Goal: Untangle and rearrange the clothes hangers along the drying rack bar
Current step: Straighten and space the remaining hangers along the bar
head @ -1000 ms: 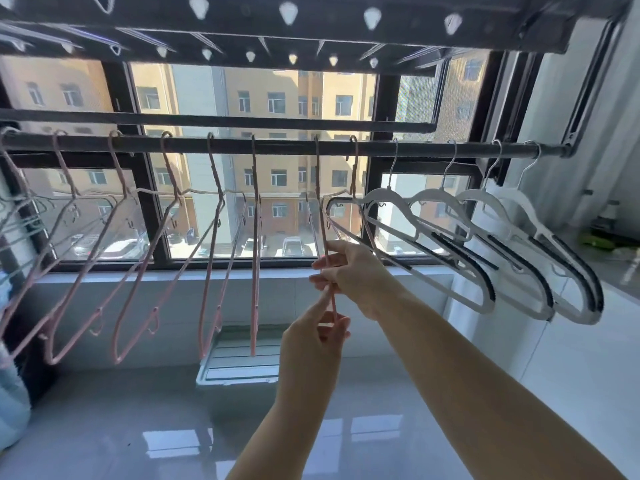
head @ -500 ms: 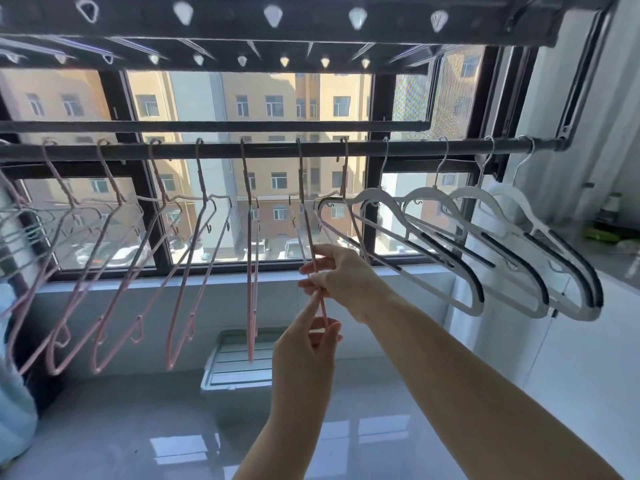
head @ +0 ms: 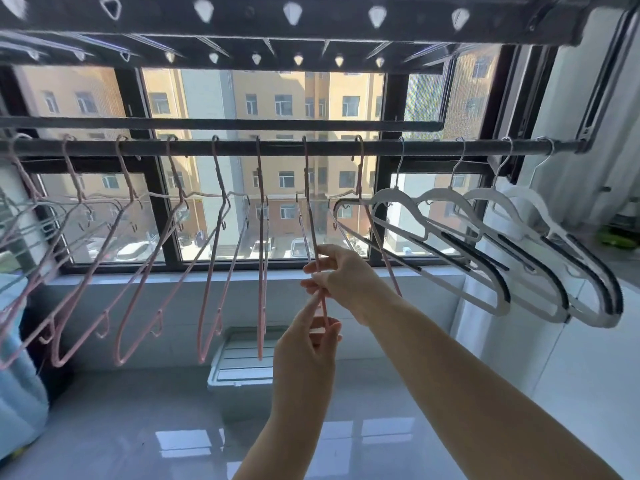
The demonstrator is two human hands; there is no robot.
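Both hands hold one pink hanger (head: 311, 216) that hangs from the drying rack bar (head: 433, 147).

Head view: the pink hanger hangs by its hook near the middle of the bar and is seen almost edge-on. The right hand (head: 341, 275) pinches its thin frame between the thumb and the curled fingers. The left hand (head: 308, 344), just below, grips the lower end, with its index finger stretched up along the frame. To the left, more pink hangers (head: 260, 271) hang in a spaced row on the same bar. To the right hang white hangers (head: 393, 192) with black strips, overlapping each other. Behind them is a window (head: 284, 98), and a pale plastic bin (head: 242, 362) stands on the glossy floor (head: 138, 427).
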